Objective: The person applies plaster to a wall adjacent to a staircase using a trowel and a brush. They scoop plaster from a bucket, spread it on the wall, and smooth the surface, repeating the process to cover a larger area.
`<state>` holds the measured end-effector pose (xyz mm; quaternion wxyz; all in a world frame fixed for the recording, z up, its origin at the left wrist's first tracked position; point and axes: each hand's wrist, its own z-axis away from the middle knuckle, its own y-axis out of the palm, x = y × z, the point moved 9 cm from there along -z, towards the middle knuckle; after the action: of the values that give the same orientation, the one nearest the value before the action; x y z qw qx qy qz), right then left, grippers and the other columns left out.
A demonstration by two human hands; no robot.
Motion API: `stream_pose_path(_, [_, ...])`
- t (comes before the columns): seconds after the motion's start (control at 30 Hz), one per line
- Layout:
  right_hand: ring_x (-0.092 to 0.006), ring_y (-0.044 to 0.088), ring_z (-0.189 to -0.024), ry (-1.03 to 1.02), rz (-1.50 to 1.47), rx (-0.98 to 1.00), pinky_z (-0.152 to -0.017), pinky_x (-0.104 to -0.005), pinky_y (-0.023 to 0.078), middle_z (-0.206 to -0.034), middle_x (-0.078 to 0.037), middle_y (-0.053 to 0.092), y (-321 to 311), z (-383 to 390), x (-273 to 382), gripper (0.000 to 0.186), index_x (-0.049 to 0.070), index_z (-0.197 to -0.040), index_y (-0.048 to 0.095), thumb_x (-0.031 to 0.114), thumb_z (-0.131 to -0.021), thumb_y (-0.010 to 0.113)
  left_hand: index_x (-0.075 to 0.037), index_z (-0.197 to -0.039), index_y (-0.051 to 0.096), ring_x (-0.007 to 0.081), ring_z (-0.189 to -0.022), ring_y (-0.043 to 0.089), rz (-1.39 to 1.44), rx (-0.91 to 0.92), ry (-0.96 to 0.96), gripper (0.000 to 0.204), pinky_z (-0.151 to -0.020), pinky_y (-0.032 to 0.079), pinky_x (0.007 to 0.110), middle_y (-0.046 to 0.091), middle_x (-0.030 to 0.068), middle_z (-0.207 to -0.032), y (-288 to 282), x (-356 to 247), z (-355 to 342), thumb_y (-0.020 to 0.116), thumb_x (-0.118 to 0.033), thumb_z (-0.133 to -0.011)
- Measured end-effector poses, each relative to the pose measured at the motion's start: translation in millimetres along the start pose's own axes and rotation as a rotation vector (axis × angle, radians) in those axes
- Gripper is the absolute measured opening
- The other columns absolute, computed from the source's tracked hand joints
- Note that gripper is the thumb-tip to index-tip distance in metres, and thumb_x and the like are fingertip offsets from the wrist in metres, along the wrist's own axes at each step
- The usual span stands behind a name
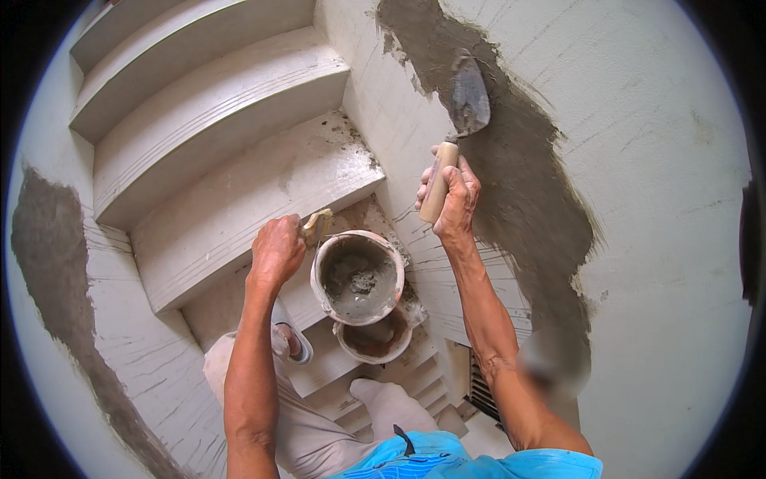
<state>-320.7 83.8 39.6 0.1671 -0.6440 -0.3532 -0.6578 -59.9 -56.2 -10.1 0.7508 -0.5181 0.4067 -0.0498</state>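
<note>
Pale wall (662,199) fills the right side, mostly smooth; curved pale stairs (231,168) upper left, treads dusty and spattered. Narrower left wall (136,319), streaked. Wide grey mortar band (531,172) runs down the right wall, edges ragged; smaller grey patch (56,247) on the left wall. Mortar bucket (316,275) center, just above and overlapping a lower bucket (408,339). Trowel (471,108) over the band, contact unclear; right hand (456,195) wrapped around its handle. Left hand (279,243) closed on the bucket's grip (317,223).
</note>
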Motion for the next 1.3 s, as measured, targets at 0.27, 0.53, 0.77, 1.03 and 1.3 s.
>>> stream_pose_path(0.27, [-0.0169,0.058,-0.055,-0.041,-0.046,-0.128,-0.046,-0.0328,0.053,-0.077,-0.010,0.059,-21,39,0,0.046,-0.002,-0.126,0.054,0.026,-0.090,0.052,0.003,-0.089,0.066,0.0480,-0.090,0.065,0.000,-0.003,-0.012,0.016,-0.081,0.049,0.057,0.067,0.0293,-0.089,-5,6,1,0.054,-0.004,-0.081])
stream_pose_path(0.53, [-0.0167,0.058,-0.055,-0.056,0.002,-0.081,-0.045,-0.0323,0.052,-0.075,-0.011,0.059,-16,15,10,0.042,-0.004,-0.124,0.054,0.020,-0.091,0.049,0.003,-0.091,0.067,0.0478,-0.091,0.065,-0.012,0.020,-0.004,0.018,-0.082,0.049,0.057,0.068,0.0291,-0.092,1,-2,-1,0.053,-0.004,-0.082])
stream_pose_path(0.77, [-0.0168,0.059,-0.055,0.004,-0.040,-0.121,-0.044,-0.0318,0.051,-0.074,-0.010,0.058,-27,49,-11,0.040,-0.003,-0.123,0.054,0.018,-0.089,0.048,0.003,-0.089,0.066,0.0478,-0.093,0.064,0.000,0.014,-0.045,0.016,-0.083,0.049,0.057,0.068,0.0293,-0.093,-2,4,0,0.053,-0.005,-0.082])
stream_pose_path(1.03, [-0.0119,0.058,-0.053,0.106,0.206,0.024,-0.043,-0.0290,0.050,-0.074,-0.006,0.059,3,7,-47,0.030,0.001,-0.114,0.058,0.017,-0.091,0.051,0.004,-0.088,0.066,0.0484,-0.092,0.064,-0.001,0.016,-0.035,0.017,-0.082,0.049,0.058,0.067,0.0299,-0.092,0,4,2,0.053,-0.005,-0.083])
stream_pose_path(1.3, [-0.0124,0.057,-0.051,0.096,0.182,-0.051,-0.041,-0.0292,0.049,-0.073,-0.005,0.059,-4,-26,-51,0.026,0.002,-0.109,0.059,0.021,-0.093,0.051,0.004,-0.088,0.066,0.0484,-0.090,0.065,-0.001,-0.003,-0.031,0.017,-0.081,0.050,0.057,0.067,0.0307,-0.090,-3,4,1,0.053,-0.004,-0.083])
